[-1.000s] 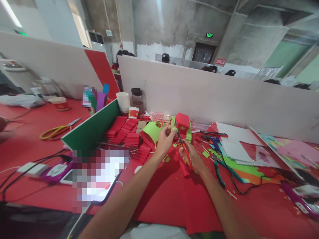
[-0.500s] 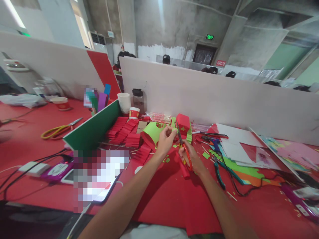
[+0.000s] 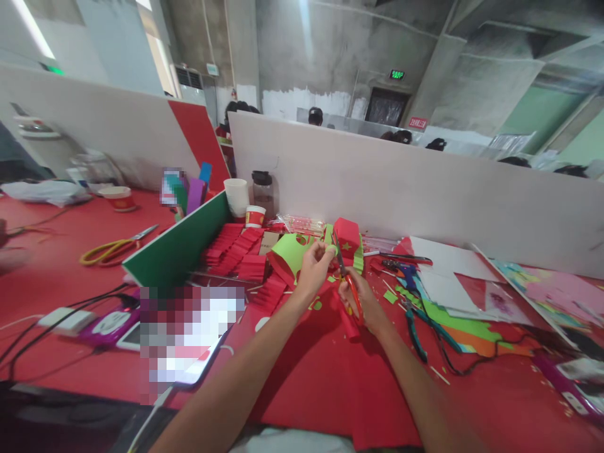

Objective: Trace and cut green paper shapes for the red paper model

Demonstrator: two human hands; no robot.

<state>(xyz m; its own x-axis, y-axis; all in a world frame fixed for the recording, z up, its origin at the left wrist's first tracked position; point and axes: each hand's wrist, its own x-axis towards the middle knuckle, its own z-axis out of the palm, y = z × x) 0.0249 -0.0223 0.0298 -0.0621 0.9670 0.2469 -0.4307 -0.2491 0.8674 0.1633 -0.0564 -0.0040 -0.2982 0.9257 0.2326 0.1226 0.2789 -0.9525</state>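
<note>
My left hand (image 3: 315, 267) pinches a small piece of light green paper (image 3: 332, 250) between thumb and fingers. Wrapped round the red handles of a pair of scissors (image 3: 353, 296) is my right hand (image 3: 363, 299). The scissor blades point up and away, right beside the green piece; whether they touch it I cannot tell. Behind my left hand lies a curled green paper sheet (image 3: 289, 253) with cut-out holes. A red paper box (image 3: 346, 234) bearing a green star stands just beyond the blades. Small green scraps (image 3: 390, 296) lie to the right.
Pleated red paper (image 3: 231, 246) lies left of my hands, by a green divider (image 3: 182, 242). A lit phone (image 3: 207, 352), partly pixelated, rests nearer. On the right are teal-handled pliers (image 3: 416, 336), a glue gun (image 3: 406, 270) with a cable, and white sheets (image 3: 453, 264). Paper cups (image 3: 236, 196) stand behind.
Both hands keep nearly the same pose, with the green piece and the scissors still held. The view has shifted very slightly. At the far left edge, a blurred hand has come further into view.
</note>
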